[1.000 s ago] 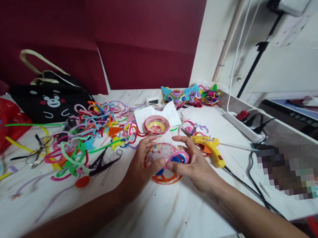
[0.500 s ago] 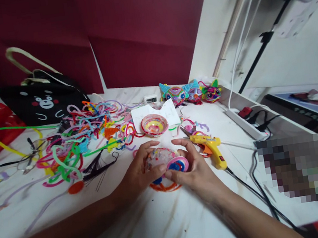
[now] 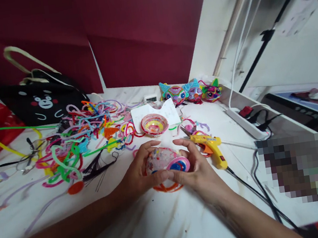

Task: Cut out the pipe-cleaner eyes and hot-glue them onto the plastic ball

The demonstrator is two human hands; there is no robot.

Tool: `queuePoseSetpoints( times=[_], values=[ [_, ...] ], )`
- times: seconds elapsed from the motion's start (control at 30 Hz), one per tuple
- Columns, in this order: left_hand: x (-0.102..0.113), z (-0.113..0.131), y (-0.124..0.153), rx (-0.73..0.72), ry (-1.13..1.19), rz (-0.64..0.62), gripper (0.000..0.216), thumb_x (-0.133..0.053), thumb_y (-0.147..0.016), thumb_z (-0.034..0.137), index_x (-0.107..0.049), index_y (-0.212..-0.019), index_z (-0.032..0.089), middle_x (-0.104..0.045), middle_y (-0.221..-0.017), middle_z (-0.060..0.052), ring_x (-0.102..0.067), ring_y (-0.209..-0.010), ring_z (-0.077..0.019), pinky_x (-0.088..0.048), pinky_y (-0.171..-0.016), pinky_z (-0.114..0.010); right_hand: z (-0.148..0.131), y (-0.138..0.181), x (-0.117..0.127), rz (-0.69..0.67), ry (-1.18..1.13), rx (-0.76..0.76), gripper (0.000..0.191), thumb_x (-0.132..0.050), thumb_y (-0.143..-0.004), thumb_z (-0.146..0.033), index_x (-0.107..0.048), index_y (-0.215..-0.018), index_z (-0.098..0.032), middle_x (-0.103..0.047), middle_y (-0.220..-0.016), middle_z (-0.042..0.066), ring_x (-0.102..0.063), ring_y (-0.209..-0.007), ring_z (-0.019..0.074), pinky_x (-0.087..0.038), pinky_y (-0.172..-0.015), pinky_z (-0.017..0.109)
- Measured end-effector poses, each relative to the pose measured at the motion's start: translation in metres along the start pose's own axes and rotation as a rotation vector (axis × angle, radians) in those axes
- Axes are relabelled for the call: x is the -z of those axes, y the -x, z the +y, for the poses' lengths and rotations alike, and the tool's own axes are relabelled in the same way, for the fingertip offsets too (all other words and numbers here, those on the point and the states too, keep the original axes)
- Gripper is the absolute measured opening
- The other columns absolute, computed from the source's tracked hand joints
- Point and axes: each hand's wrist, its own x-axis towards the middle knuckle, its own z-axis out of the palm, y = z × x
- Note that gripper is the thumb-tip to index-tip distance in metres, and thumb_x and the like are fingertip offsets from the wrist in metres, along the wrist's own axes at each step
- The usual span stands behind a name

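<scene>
The round craft piece [image 3: 160, 159] is being held, its cloudy, colour-flecked surface showing towards eleven o'clock. I see a pink-rimmed blue disc [image 3: 178, 166] at three o'clock, and orange strands [image 3: 169, 189] curving round six. From here, I can't tell whether its underside touches anything.

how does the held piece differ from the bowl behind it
The held piece is between the left hand and right hand; the bowl sits untouched by the paper.
The bowl shows an open hollow with yellow inside; the held piece shows a bulging, greyish, see-through-looking surface.
The held piece bears a pink-and-blue disc; no such disc shows on the bowl.
Both look rounded and carry pink and red.
</scene>
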Motion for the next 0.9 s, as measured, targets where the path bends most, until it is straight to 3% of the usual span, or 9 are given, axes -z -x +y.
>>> queuePoseSetpoints(
  times=[0.23, 0.63, 0.9],
  values=[
    [0.003, -0.004, -0.002, -0.052, 0.043, -0.075, 0.066, -0.081, -0.077, 0.035, -0.048, -0.133, 0.031, -0.057, -0.125, -0.007, -0.06, -0.111, -0.0258, -0.051, -0.09, -0.035, 0.002, 0.0, 0.0, 0.005, -0.061, 0.012, 0.084, -0.093, -0.053, -0.017, -0.044, -0.12, -0.027, -0.06, -0.074, -0.009, -0.056, -0.062, 0.0095, -0.047, -0.057, 0.019],
    [0.005, -0.007, -0.005, -0.085, 0.039, -0.045, 0.061, -0.081, -0.077, 0.027, -0.051, -0.13, 0.031, -0.06, -0.121, -0.005, -0.062, -0.11, -0.0235, -0.051, -0.091, -0.032, 0.006, 0.0, 0.004, -0.004, -0.035, 0.022, 0.08, -0.094, -0.056, -0.026, -0.046, -0.121, -0.03, -0.062, -0.079, -0.006, -0.059, -0.067, 0.0135, -0.049, -0.063, 0.026],
    [0.005, -0.01, -0.004, -0.122, -0.024, -0.016, 0.061, -0.081, -0.077, 0.026, -0.052, -0.13, 0.032, -0.057, -0.124, -0.003, -0.058, -0.113, -0.0217, -0.049, -0.095, -0.03, 0.008, 0.001, 0.001, -0.023, -0.072, 0.037, 0.079, -0.093, -0.057, -0.02, -0.046, -0.119, -0.029, -0.063, -0.08, -0.007, -0.059, -0.065, 0.0104, -0.049, -0.061, 0.021]
  ],
)
